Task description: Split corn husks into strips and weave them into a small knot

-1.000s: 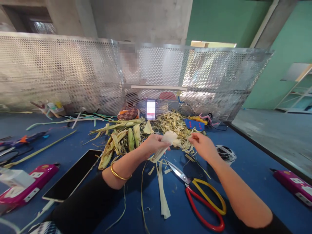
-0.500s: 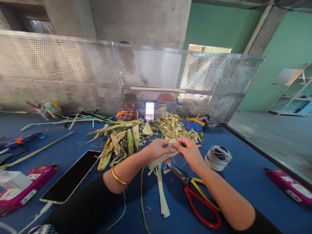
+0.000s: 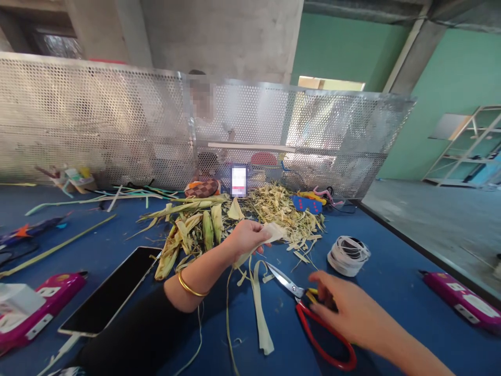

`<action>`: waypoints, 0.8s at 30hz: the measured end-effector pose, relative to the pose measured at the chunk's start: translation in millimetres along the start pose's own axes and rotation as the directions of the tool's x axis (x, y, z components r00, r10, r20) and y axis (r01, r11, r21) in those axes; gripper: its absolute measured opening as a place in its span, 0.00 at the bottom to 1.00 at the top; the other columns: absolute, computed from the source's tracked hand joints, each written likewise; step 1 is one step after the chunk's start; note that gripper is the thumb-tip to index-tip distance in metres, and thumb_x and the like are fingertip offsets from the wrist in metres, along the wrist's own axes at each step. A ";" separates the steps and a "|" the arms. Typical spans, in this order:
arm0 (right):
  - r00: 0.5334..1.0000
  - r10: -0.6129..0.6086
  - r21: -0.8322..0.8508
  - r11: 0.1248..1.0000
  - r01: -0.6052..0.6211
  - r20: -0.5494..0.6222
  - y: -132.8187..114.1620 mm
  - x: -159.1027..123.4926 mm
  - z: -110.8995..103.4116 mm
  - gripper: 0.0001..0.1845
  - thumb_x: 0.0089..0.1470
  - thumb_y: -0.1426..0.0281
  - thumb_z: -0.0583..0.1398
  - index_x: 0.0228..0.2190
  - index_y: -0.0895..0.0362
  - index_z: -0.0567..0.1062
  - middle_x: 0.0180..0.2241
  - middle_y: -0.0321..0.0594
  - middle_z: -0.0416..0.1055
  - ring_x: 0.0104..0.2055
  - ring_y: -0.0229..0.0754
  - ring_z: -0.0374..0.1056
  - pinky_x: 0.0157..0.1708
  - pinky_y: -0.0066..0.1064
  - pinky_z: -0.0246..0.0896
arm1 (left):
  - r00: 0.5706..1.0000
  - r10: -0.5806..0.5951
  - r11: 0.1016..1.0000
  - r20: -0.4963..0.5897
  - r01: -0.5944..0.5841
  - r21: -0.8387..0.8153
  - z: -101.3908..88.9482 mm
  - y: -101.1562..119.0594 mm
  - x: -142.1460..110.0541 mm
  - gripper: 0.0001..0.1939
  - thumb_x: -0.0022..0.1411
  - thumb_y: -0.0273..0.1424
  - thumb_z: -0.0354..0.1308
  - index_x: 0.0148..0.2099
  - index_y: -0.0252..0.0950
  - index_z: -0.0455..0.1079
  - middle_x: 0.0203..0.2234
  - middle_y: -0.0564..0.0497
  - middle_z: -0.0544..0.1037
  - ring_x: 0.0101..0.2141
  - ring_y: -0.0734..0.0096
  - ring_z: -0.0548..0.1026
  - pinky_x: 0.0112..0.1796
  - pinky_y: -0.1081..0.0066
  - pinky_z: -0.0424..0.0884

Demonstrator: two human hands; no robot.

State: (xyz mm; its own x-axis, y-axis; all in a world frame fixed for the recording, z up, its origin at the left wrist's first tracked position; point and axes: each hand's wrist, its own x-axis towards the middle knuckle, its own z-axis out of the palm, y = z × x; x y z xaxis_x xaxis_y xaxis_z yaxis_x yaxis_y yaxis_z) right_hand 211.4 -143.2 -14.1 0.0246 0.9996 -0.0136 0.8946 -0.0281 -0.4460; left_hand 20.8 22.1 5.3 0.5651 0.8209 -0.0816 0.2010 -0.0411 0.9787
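Note:
My left hand (image 3: pixel 246 241) is closed, pinching a pale piece of corn husk (image 3: pixel 275 231) between thumb and fingers above the middle of the blue table. Below it, a long strip of husk (image 3: pixel 261 313) lies on the tabletop. Scissors (image 3: pixel 291 286) rest to the right of that strip, blades pointing away from me, with one red and one yellow handle. Over the yellow handle is my right hand (image 3: pixel 336 300), its fingers apart and slightly bent. Whether the fingertips touch the handle I cannot tell.
Whole husks (image 3: pixel 207 227) and a heap of shreds (image 3: pixel 287 211) lie beyond my hands. On the right stand a spool of white cord (image 3: pixel 348 256) and a magenta power strip (image 3: pixel 462 300). A phone (image 3: pixel 113 290) lies left. Behind a perforated metal screen (image 3: pixel 250 115) is a person.
My right hand has let go of the husk and moved down and right to the scissors' handles. My left hand still grips the husk.

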 end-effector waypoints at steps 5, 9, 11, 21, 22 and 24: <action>0.996 -0.020 -0.310 0.950 0.045 0.083 0.6 -23.0 22.7 0.34 0.43 0.80 0.53 0.54 0.55 0.65 0.46 0.50 0.70 0.42 0.48 0.70 0.39 0.33 0.62 | 1.000 0.011 0.999 -0.022 -0.012 -0.046 2.4 1.0 -0.5 0.10 0.54 0.34 0.59 0.27 0.33 0.70 0.21 0.52 0.75 0.13 0.84 0.62 0.16 0.79 0.56; 0.995 0.055 -0.287 0.958 -0.030 0.082 -1.5 -13.9 24.2 0.39 0.39 0.82 0.53 0.56 0.58 0.62 0.45 0.52 0.72 0.42 0.51 0.72 0.40 0.34 0.63 | 0.996 0.073 0.996 -0.043 -0.075 -0.051 3.1 1.0 -2.5 0.15 0.55 0.40 0.58 0.25 0.32 0.70 0.20 0.52 0.74 0.12 0.86 0.58 0.14 0.78 0.51; 0.995 0.079 -0.105 0.992 -0.072 0.060 2.8 -11.0 20.9 0.34 0.41 0.79 0.54 0.54 0.55 0.65 0.46 0.48 0.73 0.46 0.50 0.70 0.43 0.34 0.63 | 0.992 0.103 0.992 -0.071 -0.107 -0.064 2.1 1.9 -2.9 0.13 0.54 0.39 0.59 0.26 0.33 0.69 0.19 0.54 0.73 0.12 0.86 0.57 0.15 0.78 0.51; 0.993 0.114 0.827 0.558 -0.072 0.010 18.0 -7.9 10.2 0.31 0.41 0.61 0.66 0.48 0.53 0.67 0.33 0.38 0.69 0.37 0.42 0.68 0.41 0.34 0.64 | 0.996 0.084 0.985 0.027 -0.079 -0.155 1.0 1.2 0.9 0.09 0.52 0.35 0.61 0.28 0.33 0.70 0.24 0.51 0.76 0.15 0.85 0.61 0.16 0.79 0.53; 0.994 0.106 0.842 0.536 -0.067 0.011 17.5 -6.7 10.4 0.31 0.41 0.61 0.67 0.48 0.52 0.66 0.34 0.38 0.68 0.38 0.42 0.67 0.41 0.34 0.64 | 0.996 0.078 0.984 0.035 -0.071 -0.164 1.0 0.7 1.2 0.09 0.51 0.35 0.61 0.28 0.33 0.71 0.24 0.51 0.76 0.15 0.85 0.61 0.16 0.80 0.53; 0.997 0.074 0.863 0.502 -0.052 0.017 16.9 -4.2 11.3 0.34 0.38 0.58 0.67 0.48 0.51 0.66 0.34 0.38 0.68 0.37 0.42 0.67 0.38 0.34 0.65 | 0.997 0.067 0.982 0.027 -0.061 -0.180 0.7 0.3 1.5 0.10 0.49 0.35 0.63 0.30 0.33 0.71 0.26 0.50 0.77 0.15 0.85 0.62 0.16 0.80 0.54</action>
State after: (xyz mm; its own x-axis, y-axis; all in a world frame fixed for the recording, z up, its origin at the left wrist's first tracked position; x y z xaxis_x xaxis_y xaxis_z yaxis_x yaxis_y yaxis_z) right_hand 221.4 -147.9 -31.7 0.0826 0.9947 -0.0618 0.0623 -0.0671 -0.9958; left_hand 22.3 22.9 5.3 0.5988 0.8006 -0.0210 0.0188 0.0122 0.9997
